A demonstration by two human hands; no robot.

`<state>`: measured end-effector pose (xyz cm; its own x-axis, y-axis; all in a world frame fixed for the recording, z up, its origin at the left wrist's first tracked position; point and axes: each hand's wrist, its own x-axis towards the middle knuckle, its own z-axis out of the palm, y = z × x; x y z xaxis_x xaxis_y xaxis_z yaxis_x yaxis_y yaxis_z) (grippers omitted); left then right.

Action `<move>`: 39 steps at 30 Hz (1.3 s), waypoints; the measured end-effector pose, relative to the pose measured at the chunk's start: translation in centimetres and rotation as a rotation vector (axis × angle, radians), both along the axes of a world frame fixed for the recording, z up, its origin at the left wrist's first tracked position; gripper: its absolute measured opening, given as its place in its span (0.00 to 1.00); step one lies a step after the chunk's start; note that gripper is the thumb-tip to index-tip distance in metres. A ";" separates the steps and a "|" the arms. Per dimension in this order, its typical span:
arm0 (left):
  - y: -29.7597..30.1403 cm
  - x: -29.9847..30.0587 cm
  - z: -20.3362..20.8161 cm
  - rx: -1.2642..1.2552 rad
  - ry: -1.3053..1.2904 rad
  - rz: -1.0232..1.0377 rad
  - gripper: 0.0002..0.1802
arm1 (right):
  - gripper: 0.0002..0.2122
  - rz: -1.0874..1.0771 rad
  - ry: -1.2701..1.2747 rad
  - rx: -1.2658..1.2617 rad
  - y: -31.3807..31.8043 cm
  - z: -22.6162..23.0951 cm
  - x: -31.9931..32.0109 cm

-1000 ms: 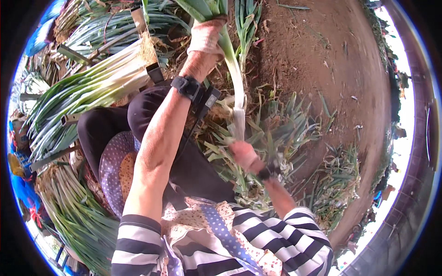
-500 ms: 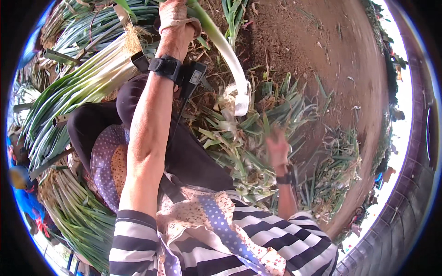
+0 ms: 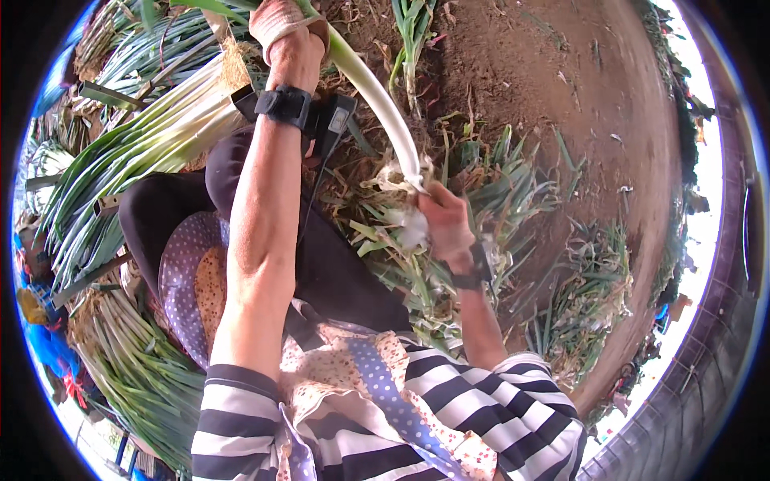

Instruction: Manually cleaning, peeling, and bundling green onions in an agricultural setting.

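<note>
My left hand [image 3: 282,28], in a pale tan glove or wrap, is closed around the leafy upper part of a long green onion [image 3: 375,90]. The onion's white shank curves down and to the right. At its lower end my right hand [image 3: 445,224] is closed with the fingertips against the root end, pinching there; the fingers partly hide it. A pale, blurred shred [image 3: 411,228] hangs beside the right hand. Both wrists wear dark bands, and a small black device [image 3: 335,120] sits by the left one.
A heap of stripped leaves [image 3: 505,188] lies beneath the right hand, with another pile [image 3: 589,276] farther right. To the left, bundled onions [image 3: 152,140] rest among metal bars. A lone onion [image 3: 411,48] lies on the brown soil [image 3: 521,72]. My bent knees [image 3: 160,212] are in dark trousers.
My right hand has come up and left from over the leaf heap to the onion's root end and closed on it. My left hand has shifted slightly left with the onion.
</note>
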<state>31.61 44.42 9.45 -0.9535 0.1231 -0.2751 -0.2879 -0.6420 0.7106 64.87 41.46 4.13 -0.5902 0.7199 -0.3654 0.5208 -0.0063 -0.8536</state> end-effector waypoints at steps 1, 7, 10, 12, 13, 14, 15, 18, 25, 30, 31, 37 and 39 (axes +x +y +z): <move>-0.7 0.5 -0.1 0.050 -0.002 -0.092 0.11 | 0.08 -0.189 0.115 -0.381 -0.8 0.9 0.6; 0.6 2.8 -3.5 0.024 -0.143 -0.339 0.14 | 0.11 0.011 0.207 -0.023 -4.6 2.0 7.9; 1.3 3.8 -3.7 -0.059 -0.309 -0.378 0.15 | 0.18 -0.395 0.425 -0.324 -8.3 6.3 9.0; -0.1 -1.1 -4.4 0.123 -0.146 -0.319 0.16 | 0.19 -0.545 -0.031 -0.473 -7.9 7.2 12.9; -4.6 -7.2 -6.7 0.169 0.178 -0.380 0.15 | 0.17 -0.359 0.157 -0.365 -8.2 4.6 17.0; 0.4 4.0 -2.5 0.411 -0.095 -0.514 0.13 | 0.15 -0.537 -0.176 -0.106 -7.8 6.0 18.7; -0.6 1.7 -2.3 0.199 0.018 -0.456 0.13 | 0.17 -0.378 -0.394 -0.076 -7.0 5.5 18.7; 1.3 3.3 -0.3 0.171 0.058 -0.386 0.15 | 0.25 -0.023 -0.935 0.103 -3.4 1.3 19.2; 1.9 5.1 0.1 0.239 -0.006 -0.437 0.17 | 0.28 -0.092 -0.313 0.688 2.3 -0.3 9.2; 1.3 6.8 1.7 0.276 -0.025 -0.541 0.25 | 0.24 -0.102 0.182 0.590 2.4 -2.5 0.2; 1.1 7.5 1.8 0.308 0.023 -0.593 0.25 | 0.20 -0.168 0.088 0.129 2.6 -3.4 0.4; -0.1 6.7 1.6 -0.052 0.180 -0.746 0.18 | 0.16 -0.446 0.428 -0.080 0.4 -1.1 -1.2; 0.1 6.9 2.0 -0.093 0.159 -0.752 0.15 | 0.16 -0.441 0.386 0.096 0.0 -1.7 -1.2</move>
<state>38.53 44.53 11.44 -0.6516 0.7361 -0.1830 -0.5129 -0.2499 0.8212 63.64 41.47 2.48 -0.3048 0.9466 -0.1049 0.1379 -0.0651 -0.9883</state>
